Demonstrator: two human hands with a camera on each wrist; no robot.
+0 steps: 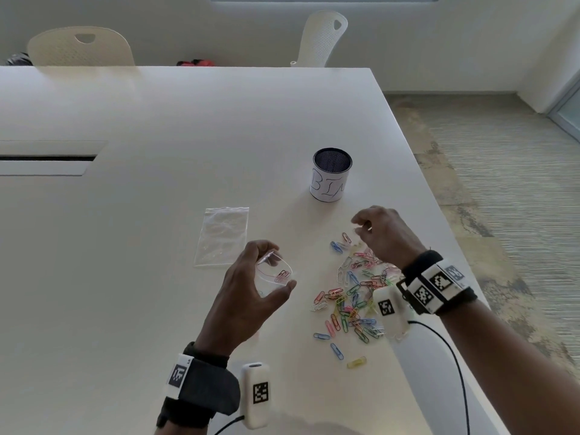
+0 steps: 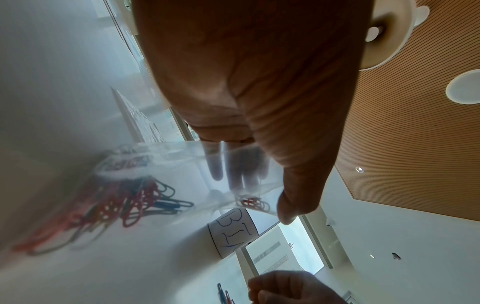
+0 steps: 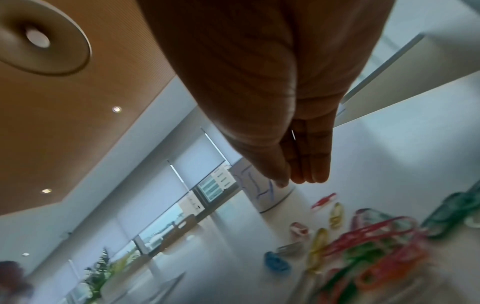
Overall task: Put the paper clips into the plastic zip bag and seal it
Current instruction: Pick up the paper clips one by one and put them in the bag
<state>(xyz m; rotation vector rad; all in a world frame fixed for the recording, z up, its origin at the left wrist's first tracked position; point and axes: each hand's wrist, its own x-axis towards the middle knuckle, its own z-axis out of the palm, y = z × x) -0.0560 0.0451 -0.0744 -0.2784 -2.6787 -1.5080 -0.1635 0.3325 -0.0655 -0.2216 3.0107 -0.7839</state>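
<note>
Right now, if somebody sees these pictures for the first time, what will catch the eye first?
The scatter of coloured paper clips on the white table, beneath the right hand, stands out first. Next, the left hand holds a clear zip bag with a few pink clips inside; a second bag lies flat beyond it. Behind stands a mesh cup labelled BIN.

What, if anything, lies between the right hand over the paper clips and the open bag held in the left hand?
Nothing visible does. The right hand hovers over the far end of the paper clips; the left hand holds the zip bag with its mouth open, to the left. Only bare table lies between. The bin stands farther back.
</note>
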